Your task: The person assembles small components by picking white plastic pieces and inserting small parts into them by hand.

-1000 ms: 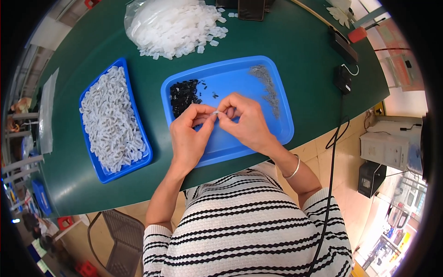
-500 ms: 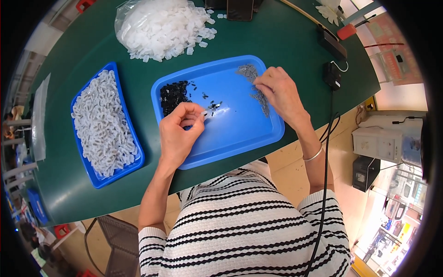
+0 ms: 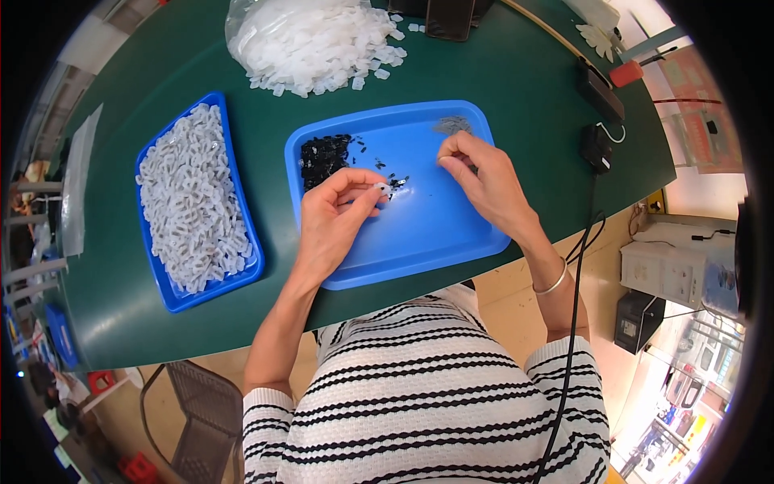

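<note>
While the left hand (image 3: 332,219) pinches a small white piece (image 3: 384,189) near the middle of the frame, the right hand (image 3: 488,181) hangs right of centre, over the blue tray (image 3: 427,230), its fingers curled; I cannot tell whether they grip anything. Gray bits (image 3: 453,125) lie just above it, black bits (image 3: 325,160) left of centre.
</note>
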Demonstrator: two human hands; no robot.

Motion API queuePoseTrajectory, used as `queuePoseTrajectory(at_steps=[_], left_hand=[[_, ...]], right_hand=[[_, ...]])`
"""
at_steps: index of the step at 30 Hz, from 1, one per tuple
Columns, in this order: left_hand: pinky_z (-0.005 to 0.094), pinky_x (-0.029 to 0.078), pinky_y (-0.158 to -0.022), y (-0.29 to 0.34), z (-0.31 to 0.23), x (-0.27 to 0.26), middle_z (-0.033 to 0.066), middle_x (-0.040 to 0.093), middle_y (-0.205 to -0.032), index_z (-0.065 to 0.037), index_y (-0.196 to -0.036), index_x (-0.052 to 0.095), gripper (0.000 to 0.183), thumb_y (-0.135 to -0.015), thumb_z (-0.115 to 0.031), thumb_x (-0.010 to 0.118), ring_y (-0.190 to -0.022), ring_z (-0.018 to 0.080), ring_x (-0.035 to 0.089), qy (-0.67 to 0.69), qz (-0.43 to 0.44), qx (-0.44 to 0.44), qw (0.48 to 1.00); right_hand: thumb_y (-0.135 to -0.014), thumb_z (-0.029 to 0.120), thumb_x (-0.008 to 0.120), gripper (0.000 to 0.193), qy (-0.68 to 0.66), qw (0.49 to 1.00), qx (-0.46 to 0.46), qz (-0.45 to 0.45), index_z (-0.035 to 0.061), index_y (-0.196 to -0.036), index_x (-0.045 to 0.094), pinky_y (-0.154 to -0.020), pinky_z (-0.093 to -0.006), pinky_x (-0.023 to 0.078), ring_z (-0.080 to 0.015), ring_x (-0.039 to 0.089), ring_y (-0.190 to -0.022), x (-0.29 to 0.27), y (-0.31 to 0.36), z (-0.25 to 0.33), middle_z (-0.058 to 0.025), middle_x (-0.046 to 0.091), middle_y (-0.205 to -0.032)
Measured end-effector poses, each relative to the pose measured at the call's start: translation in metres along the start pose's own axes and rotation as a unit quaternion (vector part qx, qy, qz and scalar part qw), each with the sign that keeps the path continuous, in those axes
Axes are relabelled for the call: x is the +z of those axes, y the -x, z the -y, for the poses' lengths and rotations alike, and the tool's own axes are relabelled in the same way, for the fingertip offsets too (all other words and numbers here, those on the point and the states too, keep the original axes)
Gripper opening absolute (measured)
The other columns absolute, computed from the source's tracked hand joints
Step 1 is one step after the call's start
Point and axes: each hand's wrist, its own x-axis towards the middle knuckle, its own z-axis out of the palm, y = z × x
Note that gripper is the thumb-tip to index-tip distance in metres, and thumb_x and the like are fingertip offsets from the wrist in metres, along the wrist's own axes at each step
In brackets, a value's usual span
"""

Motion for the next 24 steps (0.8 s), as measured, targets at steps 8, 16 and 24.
queuePoseTrajectory(at_steps=[8, 16, 24], left_hand=[[0.0223, 0.054, -0.072, -0.001, -0.002, 0.0, 0.0058, 0.068, -0.088, 0.003, -0.104, 0.064, 0.014, -0.091, -0.002, 0.064, -0.082, 0.011, 0.067, 0.012, -0.01, -0.01, 1.0], [0.0228, 0.055, -0.073, 0.004, -0.003, 0.002, 0.0094, 0.069, -0.091, 0.005, -0.102, 0.063, 0.014, -0.09, -0.001, 0.066, -0.083, 0.0121, 0.068, -0.005, -0.016, -0.022, 1.0], [0.0215, 0.053, -0.074, 0.011, 0.006, 0.01, 0.0055, 0.068, -0.092, 0.002, -0.1, 0.067, 0.011, -0.089, 0.002, 0.066, -0.083, 0.0105, 0.066, -0.12, -0.058, 0.126, 0.983]], right_hand=[[-0.09, 0.0, 0.062, 0.008, -0.195, 0.978, -0.002, 0.068, -0.0024, -0.097, 0.062, -0.073, -0.0267, 0.054, -0.0132, 0.065, -0.085, 0.022, 0.002, 0.036, -0.006, 0.066, -0.093], [-0.086, -0.004, 0.064, 0.021, -0.096, 0.991, -0.066, 0.06, 0.0002, -0.105, 0.057, -0.073, -0.0301, 0.056, -0.0213, 0.068, -0.084, 0.028, -0.003, 0.039, -0.0107, 0.064, -0.092], [-0.084, 0.0, 0.063, 0.023, -0.104, 0.989, -0.104, 0.015, 0.0042, -0.105, 0.054, -0.061, -0.036, 0.05, -0.0275, 0.062, -0.069, 0.042, -0.001, 0.035, -0.0108, 0.062, -0.077]])
